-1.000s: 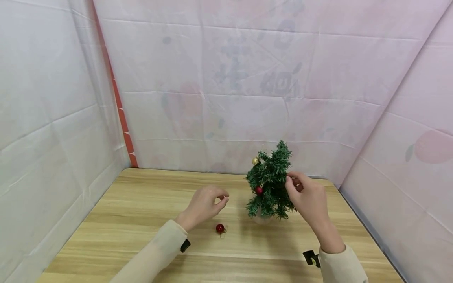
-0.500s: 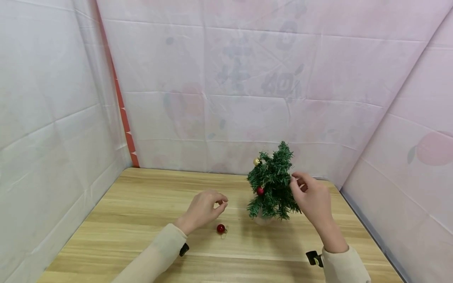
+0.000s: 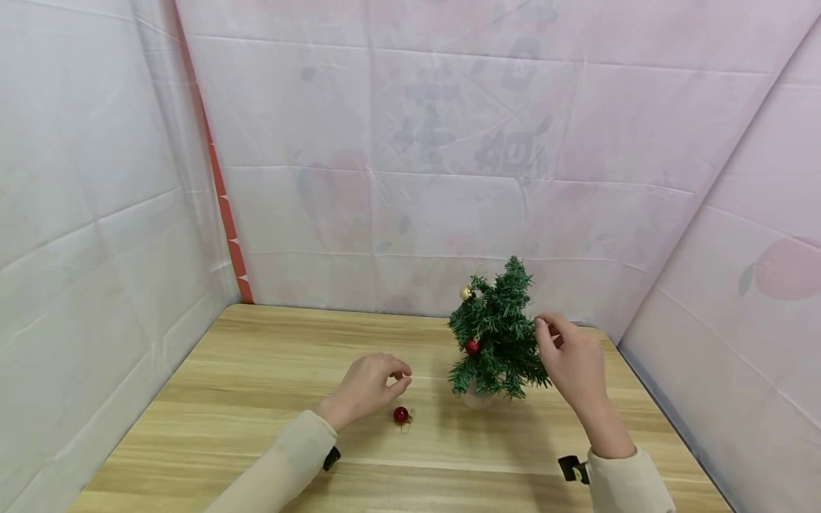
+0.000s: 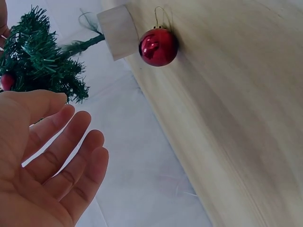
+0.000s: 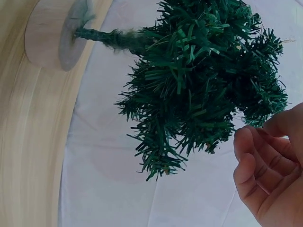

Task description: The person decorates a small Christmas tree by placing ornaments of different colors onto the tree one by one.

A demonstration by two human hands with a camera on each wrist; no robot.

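Note:
A small green artificial Christmas tree (image 3: 497,320) stands on the table, on a pale round base (image 5: 45,33). A gold ball ornament (image 3: 465,293) and a red ball ornament (image 3: 472,345) hang on its left side. At its right side my right hand (image 3: 573,360) pinches the tip of a branch (image 5: 262,101) between thumb and fingers; the exact contact is partly hidden. My left hand (image 3: 368,385) hovers left of the tree, fingers loosely bent and holding nothing. Just below it, a loose red ball ornament (image 4: 158,46) with a gold wire hook lies on the wood.
The wooden table (image 3: 276,356) is bordered by pale fabric walls (image 3: 410,214) behind and at both sides. A red strip (image 3: 224,214) runs down the back left corner. Black straps (image 3: 571,468) are on the wrists.
My right hand has moved slightly right, and the tree's right-hand branch has spread outward with it. My left hand has sunk a little toward the table. The loose ornament stays put.

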